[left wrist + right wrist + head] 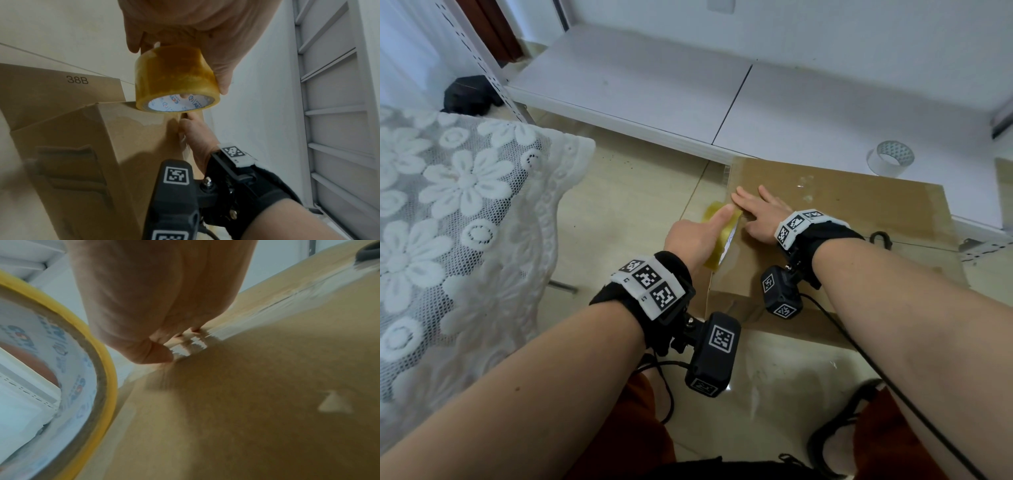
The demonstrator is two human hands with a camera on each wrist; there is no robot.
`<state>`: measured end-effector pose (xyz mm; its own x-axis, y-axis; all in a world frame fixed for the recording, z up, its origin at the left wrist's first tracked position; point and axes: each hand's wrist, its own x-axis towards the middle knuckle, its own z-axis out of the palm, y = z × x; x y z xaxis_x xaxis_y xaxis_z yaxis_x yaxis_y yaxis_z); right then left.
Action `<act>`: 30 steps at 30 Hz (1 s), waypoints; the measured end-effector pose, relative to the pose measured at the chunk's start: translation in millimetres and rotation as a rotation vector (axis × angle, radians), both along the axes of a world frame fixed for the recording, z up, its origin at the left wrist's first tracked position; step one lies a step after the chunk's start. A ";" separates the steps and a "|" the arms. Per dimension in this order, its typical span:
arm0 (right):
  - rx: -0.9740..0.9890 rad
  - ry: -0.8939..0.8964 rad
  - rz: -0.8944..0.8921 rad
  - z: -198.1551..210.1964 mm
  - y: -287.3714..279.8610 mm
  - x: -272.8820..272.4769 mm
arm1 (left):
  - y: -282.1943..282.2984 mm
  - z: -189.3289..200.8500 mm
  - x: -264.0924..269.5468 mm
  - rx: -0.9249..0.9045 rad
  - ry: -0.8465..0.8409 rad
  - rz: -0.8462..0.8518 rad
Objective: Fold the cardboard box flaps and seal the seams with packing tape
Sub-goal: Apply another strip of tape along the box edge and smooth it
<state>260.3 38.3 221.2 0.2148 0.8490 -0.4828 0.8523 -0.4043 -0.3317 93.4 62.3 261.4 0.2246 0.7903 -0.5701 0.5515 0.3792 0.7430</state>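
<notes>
A brown cardboard box (842,219) lies on the floor with its flaps folded down and glossy clear tape along its seams. My left hand (698,236) grips a yellowish packing tape roll (724,236) at the box's left edge. The left wrist view shows the fingers (222,73) curled round the roll (176,79) above the box corner (72,129). My right hand (760,212) lies flat on the box top beside the roll. Its straight fingers (160,305) press a shiny tape strip (195,344) at the edge, with the roll (61,369) close on the left.
A second, clear tape roll (890,157) stands on the low white shelf (654,85) behind the box. A lace-covered surface (448,205) fills the left. A black loop (880,238) lies on the box's right part. Tiled floor (637,192) lies between the cloth and the box.
</notes>
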 end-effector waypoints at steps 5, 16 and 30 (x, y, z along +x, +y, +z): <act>-0.003 -0.008 0.008 -0.3 0.0 -0.3 | 0.3 1.9 -1.6 -0.003 -0.003 0.021; -0.020 -0.033 0.037 -2.2 1.5 -0.7 | -4.4 7.6 -5.8 -0.011 0.032 0.011; 0.030 -0.039 0.237 -1.1 -22.5 -18.0 | -2.7 13.4 -16.9 -0.116 -0.103 0.029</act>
